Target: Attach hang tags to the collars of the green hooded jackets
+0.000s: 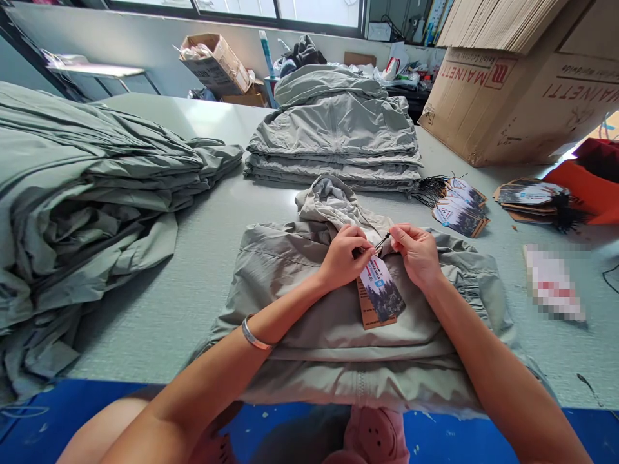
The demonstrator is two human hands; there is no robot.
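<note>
Fingers point(362, 240) pinching cord point(383, 241), cardboard hangtag point(382, 293), crinkled jacket point(425, 335)

The white item point(551, 282) at right is too pixelated to read.

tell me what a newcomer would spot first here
The eye goes first to the centre, where the left hand and right hand pinch at a black cord above a folded grey-green jacket, with a printed hang tag lying on it. Next come more jackets: a large heap on the left and a stack straight ahead. A big MAINETTI cardboard box looms at upper right.
</note>
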